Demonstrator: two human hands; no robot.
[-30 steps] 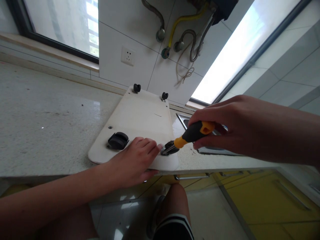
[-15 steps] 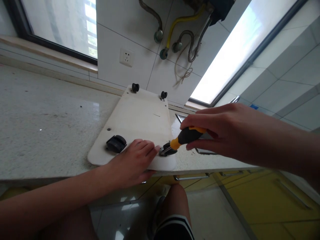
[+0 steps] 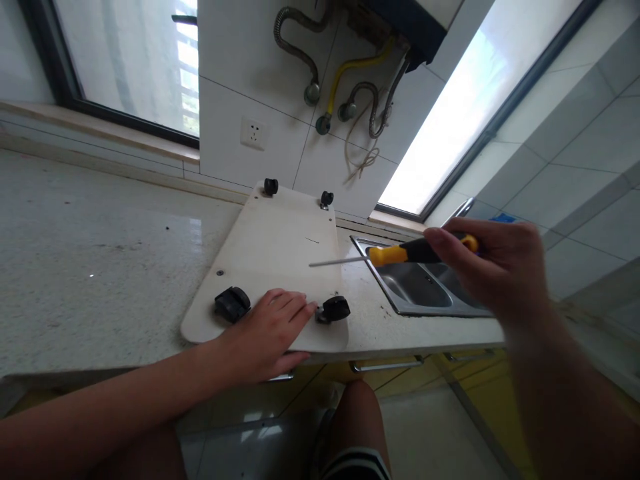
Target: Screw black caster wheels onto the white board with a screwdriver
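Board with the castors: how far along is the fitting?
Four black castors sit at the corners of the white board, which lies on the counter. The left hand presses flat on the board between the near-left castor and the near-right castor. The right hand holds the screwdriver lifted above the board, tip on no screw. Whether any screws remain loose cannot be judged.

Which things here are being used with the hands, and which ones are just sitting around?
In use:
- flat white board with four small black caster wheels, under the left hand
- black caster wheel by the fingertips
- yellow-and-black-handled screwdriver in the right hand

Just there:
- steel sink
- white wall socket
- hoses
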